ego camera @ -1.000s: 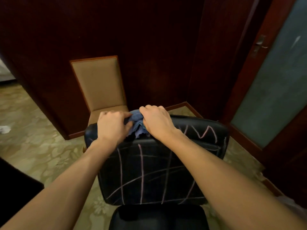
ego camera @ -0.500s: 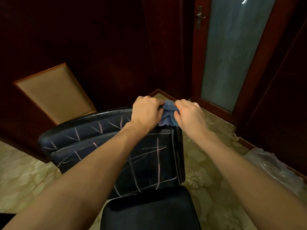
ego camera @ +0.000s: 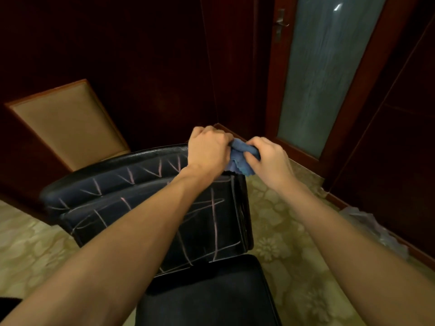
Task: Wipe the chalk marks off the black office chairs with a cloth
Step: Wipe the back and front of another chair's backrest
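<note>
A black office chair (ego camera: 131,208) stands in front of me, its backrest crossed by pink and white chalk lines and its seat at the bottom of the view. A bunched blue cloth (ego camera: 242,158) is held between both hands over the backrest's top right corner. My left hand (ego camera: 208,150) grips the cloth's left end above the top edge. My right hand (ego camera: 270,161) grips its right end, just past the chair's side. Part of the cloth is hidden inside my fists.
A tan padded chair (ego camera: 68,123) stands behind the office chair at the left against dark wood panelling. A door with a frosted glass pane (ego camera: 322,74) and a handle (ego camera: 280,24) is at the right. A crumpled plastic bag (ego camera: 367,222) lies on the patterned floor.
The view has swung to the right, so the chair now sits left and the door has come into view. Both hands with the cloth have moved from the backrest's top middle to its right corner.
</note>
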`<state>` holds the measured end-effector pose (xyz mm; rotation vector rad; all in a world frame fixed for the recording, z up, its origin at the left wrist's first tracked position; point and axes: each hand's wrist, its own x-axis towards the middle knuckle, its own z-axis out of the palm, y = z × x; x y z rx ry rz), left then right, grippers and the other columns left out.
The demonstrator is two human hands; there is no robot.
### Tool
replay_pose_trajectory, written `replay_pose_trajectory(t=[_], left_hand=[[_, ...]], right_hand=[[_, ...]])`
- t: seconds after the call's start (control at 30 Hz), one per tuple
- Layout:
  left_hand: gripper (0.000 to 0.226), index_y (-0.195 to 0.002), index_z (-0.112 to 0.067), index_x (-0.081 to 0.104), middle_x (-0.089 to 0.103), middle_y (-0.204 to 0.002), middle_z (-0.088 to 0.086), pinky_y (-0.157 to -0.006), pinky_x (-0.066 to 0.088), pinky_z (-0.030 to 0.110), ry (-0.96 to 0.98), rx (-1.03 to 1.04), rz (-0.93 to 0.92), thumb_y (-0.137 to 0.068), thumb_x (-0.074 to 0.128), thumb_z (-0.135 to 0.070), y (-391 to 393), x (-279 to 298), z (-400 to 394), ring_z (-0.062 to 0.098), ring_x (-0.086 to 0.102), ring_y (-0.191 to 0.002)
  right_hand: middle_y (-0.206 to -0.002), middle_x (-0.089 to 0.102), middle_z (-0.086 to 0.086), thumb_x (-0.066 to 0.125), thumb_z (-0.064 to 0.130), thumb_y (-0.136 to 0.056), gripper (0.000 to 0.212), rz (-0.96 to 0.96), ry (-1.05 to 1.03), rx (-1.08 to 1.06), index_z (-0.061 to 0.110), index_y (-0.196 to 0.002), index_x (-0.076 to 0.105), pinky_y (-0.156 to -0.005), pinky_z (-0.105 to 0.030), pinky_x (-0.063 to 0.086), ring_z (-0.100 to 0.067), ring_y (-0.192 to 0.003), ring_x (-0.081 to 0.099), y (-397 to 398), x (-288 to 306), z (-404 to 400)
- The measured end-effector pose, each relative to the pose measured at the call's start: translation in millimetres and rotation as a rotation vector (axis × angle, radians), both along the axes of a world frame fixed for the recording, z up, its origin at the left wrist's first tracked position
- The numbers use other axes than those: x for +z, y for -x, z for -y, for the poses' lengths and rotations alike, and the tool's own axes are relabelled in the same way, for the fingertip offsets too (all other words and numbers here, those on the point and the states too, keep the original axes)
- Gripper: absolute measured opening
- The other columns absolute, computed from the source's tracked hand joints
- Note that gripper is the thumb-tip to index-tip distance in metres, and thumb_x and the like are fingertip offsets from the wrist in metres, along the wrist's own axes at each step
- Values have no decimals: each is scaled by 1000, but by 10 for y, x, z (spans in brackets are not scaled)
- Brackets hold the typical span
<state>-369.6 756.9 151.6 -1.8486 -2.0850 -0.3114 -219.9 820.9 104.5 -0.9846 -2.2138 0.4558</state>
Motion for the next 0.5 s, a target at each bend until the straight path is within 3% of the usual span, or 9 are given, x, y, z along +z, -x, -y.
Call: replay_pose_trajectory(t=[0.1,0.17,0.27,0.33,0.5], left_hand=[[28,-112,-25,72,73,-103,-2,-91,34,37,-27,58,35,-92,52,-24,247,15,120,24,59,-104],[25,-107,-25,73,73,-99,-3,-88,33,37,-50,100,9,-92,53,-25,401,-13,246,24,58,-101],[15,-93,-23,75,73,-92,-4,-80,34,37,-138,178,-1,-86,61,-23,628,-82,462,24,56,-94],[14,-96,-21,76,71,-96,-3,-79,38,38,-181,212,2,-86,65,-23,803,-158,619,24,56,-93],[13,-96,-19,74,65,-93,1,-89,39,41,-271,288,3,-86,67,-23,1360,-284,1077,25,57,-91]], right_hand=[[-104,62,-7,61,19,-92,14,101,-50,-7,12,-104,64,-78,-41,46,-28,-96,59,272,132,51],[-108,62,-8,63,19,-90,18,208,-199,-81,13,-106,65,-82,-42,41,-31,-102,55,481,188,133],[-102,62,-10,70,14,-80,21,320,-420,-118,9,-100,67,-74,-42,40,-34,-95,54,833,221,320],[-94,61,-11,73,11,-75,24,349,-496,-86,8,-97,64,-68,-41,41,-35,-86,55,1063,229,460],[-89,60,-11,77,16,-72,28,435,-585,-9,9,-96,64,-65,-40,39,-34,-81,56,1652,275,881]])
